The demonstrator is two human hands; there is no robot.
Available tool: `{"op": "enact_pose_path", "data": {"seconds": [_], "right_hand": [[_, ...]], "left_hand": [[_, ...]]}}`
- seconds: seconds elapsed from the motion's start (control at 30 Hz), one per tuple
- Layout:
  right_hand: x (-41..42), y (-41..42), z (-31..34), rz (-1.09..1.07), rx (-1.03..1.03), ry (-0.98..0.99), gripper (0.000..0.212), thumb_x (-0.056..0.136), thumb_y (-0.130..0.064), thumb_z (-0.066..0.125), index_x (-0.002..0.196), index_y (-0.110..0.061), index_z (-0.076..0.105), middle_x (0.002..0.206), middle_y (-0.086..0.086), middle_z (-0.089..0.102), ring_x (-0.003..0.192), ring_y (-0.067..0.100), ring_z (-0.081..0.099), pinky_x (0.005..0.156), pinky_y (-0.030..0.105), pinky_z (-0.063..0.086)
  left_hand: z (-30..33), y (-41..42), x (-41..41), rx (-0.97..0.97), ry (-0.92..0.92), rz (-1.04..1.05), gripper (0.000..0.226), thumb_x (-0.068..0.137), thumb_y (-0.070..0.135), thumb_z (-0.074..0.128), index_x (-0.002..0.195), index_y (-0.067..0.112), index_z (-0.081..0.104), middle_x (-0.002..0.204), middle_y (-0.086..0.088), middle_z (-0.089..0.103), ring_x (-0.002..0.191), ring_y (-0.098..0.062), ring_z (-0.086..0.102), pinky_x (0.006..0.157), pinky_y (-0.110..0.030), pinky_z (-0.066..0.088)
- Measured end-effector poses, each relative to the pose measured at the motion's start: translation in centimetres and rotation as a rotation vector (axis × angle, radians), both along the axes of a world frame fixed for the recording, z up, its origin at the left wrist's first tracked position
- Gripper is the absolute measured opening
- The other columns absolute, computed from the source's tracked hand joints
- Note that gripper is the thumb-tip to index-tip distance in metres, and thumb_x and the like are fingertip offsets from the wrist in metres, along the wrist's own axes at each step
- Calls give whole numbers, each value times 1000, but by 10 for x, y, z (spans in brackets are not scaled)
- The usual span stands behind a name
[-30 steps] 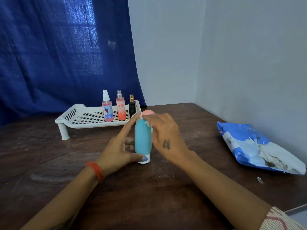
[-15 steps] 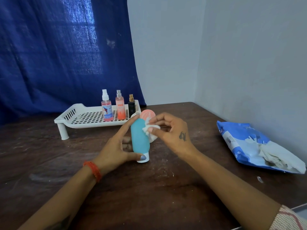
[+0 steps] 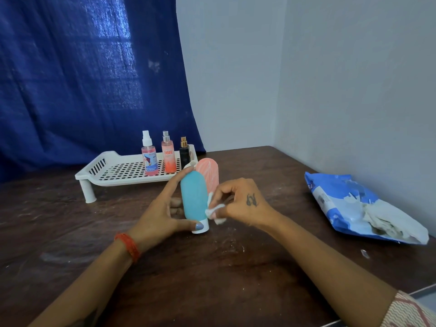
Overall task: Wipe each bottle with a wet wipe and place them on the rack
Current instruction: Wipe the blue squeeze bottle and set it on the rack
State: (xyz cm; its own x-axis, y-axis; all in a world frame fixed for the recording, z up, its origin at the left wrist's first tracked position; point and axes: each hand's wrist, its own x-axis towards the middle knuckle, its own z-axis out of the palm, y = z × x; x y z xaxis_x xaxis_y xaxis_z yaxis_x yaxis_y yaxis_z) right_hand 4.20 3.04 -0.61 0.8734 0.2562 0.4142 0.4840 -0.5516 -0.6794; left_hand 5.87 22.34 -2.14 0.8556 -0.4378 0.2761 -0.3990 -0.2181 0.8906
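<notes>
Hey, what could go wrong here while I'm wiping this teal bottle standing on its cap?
1. The teal bottle balances on its small white cap; the wipe pushing sideways might tip it if the left hand loosens its grip.
2. The pink bottle stands right behind; a slip could knock it over.
3. The rack has three bottles crowded at its right end, so placing there risks toppling them.

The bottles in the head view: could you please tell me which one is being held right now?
The teal bottle, upside down on its white cap; the left hand holds it. The pink one behind it and the three on the rack are untouched.
</notes>
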Motion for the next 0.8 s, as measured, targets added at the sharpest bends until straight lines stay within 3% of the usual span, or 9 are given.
{"op": "enact_pose_path", "data": {"seconds": [0.13,0.33,0.47,0.57,0.7,0.8], "right_hand": [[4,5,-4,-156,204,-355,18,75,-12,75,93,-9,70,96,1,66,86,9,63,73,21,56],[5,16,-14,-3,-71,-612,23,75,-2,69,97,-10,73,102,4,68,99,12,59,89,21,47],[1,13,-11,101,-254,-578,24,69,2,70,88,-11,76,94,3,71,90,12,62,83,24,51],[-3,10,-6,186,-277,-468,21,67,-3,65,82,-10,76,87,3,73,82,11,64,77,25,54],[0,0,-4,155,-201,-351,17,67,3,71,79,-8,76,82,5,74,76,8,66,74,18,54],[6,-3,-6,-87,31,-413,15,70,-2,76,83,-10,76,85,3,73,78,5,65,70,15,54]], "left_hand": [[0,1,0,14,-11,-8,112,58,4,84,139,49,23,114,-1,66,98,-20,69,85,-37,56],[0,0,1,-7,-13,-9,109,54,6,85,138,47,28,114,-5,68,97,-23,69,84,-41,56],[1,1,0,-13,3,-17,110,56,0,84,139,45,27,106,-12,70,93,-27,70,82,-41,57],[1,0,0,-4,-3,-8,109,58,-6,82,137,48,28,104,-14,70,91,-29,70,82,-43,57],[1,0,0,-14,-5,-1,109,58,-6,82,134,51,28,110,-11,68,93,-26,70,83,-42,56],[2,0,-1,-14,-3,-9,107,59,-6,81,128,56,29,113,-12,66,95,-24,69,82,-38,57]]}}
